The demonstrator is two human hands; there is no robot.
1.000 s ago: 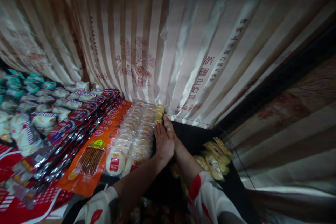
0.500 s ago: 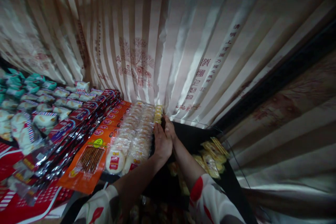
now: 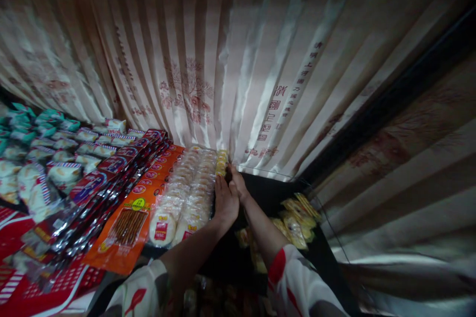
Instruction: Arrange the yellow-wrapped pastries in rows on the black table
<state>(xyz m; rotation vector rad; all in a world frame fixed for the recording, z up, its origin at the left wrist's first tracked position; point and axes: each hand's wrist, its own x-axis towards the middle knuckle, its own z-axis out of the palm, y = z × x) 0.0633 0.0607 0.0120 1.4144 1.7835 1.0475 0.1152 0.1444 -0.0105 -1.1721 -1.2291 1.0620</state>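
Pale pleated fabric curtain point(image 3: 193, 34): fills the top of the frame, printed with reddish trees and characters
Flat black surface point(image 3: 223, 257): lower centre to lower right
White packets with blue-striped ends point(image 3: 65, 176): bunched at the left
Red perforated plastic basket point(image 3: 70, 277): lower left corner
Shiny dark red flat packs point(image 3: 111, 173): overlapping diagonally, left of centre
Two rows of round pale cakes in clear wrap point(image 3: 163, 228): centre, beside the orange flat packs point(image 3: 128, 223)
Loose flat yellow packets point(image 3: 295, 228): lower right of centre, on the black surface
Left hand point(image 3: 226, 200): centre, fingers extended to the row's near end; cannot tell if it grasps anything
Right hand point(image 3: 238, 183): just beside the left, fingertips by the row's right side; grip cannot be told
Row of small yellow packets point(image 3: 221, 162): centre, right of the cakes, below the curtain
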